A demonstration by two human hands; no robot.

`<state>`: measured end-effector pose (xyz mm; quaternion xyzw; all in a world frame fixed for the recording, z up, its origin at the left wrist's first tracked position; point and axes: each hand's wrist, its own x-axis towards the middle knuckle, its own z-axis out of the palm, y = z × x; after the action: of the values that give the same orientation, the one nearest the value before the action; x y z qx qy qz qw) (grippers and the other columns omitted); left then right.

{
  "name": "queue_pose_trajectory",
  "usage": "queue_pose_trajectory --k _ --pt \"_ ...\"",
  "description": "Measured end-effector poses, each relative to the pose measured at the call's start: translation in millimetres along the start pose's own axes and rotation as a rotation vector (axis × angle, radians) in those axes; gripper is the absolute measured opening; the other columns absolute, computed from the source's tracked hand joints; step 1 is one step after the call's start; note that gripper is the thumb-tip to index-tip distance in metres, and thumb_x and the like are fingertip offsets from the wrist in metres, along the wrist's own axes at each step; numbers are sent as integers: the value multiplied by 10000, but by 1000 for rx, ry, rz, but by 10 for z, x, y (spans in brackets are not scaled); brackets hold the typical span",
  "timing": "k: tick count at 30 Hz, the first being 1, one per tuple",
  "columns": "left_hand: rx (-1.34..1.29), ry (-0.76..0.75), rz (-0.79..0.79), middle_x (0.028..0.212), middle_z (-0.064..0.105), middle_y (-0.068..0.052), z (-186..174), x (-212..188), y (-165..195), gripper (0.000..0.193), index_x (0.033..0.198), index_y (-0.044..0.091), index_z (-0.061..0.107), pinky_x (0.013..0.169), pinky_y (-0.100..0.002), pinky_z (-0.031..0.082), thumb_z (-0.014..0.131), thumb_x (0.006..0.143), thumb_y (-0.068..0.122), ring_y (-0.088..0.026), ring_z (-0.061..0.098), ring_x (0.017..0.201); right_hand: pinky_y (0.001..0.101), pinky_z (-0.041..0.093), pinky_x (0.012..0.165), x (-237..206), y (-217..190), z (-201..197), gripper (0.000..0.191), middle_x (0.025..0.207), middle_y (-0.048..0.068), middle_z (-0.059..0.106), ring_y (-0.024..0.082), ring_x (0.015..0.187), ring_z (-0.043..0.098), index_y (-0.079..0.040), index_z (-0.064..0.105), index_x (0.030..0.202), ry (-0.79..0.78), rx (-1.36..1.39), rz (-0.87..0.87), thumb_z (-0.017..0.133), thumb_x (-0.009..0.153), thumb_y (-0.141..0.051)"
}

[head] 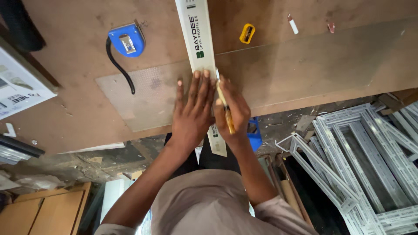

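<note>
A long white plastic profile strip (198, 30) lies across a clear sheet (305, 65) on the brown workbench (74, 26). My left hand (191, 111) presses flat on the strip with fingers spread. My right hand (233, 109) grips a slim yellow-handled cutter (225, 109), its blade running along the strip's right edge on the sheet. The strip's near end sticks out past the bench edge, below my hands.
A blue tape measure (126, 41) with a black strap lies at the left. A yellow pencil sharpener (247, 33) and a small white piece (293, 24) sit beyond the sheet. White window frames (361, 156) are stacked on the floor at the right; a wooden cabinet (43, 209) stands lower left.
</note>
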<state>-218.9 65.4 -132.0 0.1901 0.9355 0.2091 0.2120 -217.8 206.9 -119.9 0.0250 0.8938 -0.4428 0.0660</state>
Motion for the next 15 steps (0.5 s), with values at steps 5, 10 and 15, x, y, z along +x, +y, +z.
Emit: queue_pose_trajectory --k 5,10,15 --pt "-34 -67 -13 1688 276 -191 -26 10 24 1103 1601 -11 362 1258 -622 137 807 720 482 -343 221 1579 450 517 1118 -447 14 -107 374 1362 259 653 395 1285 661 78 593 1359 -51 7 100 549 1040 -113" --pt "-48 -47 -18 1691 254 -200 -20 7 51 1164 1599 -23 348 1262 -633 145 847 688 502 -348 201 1585 463 496 1132 -811 80 -157 376 1366 264 644 418 1300 642 73 597 1341 -46 18 89 554 1028 -131" --pt "-2 -72 -11 1692 231 -197 6 -18 55 1228 1606 -11 338 1255 -638 144 865 628 514 -347 185 1580 472 490 1142 -1113 119 -185 354 1354 242 659 419 1305 639 57 619 1317 -71 -28 113 557 1015 -118"
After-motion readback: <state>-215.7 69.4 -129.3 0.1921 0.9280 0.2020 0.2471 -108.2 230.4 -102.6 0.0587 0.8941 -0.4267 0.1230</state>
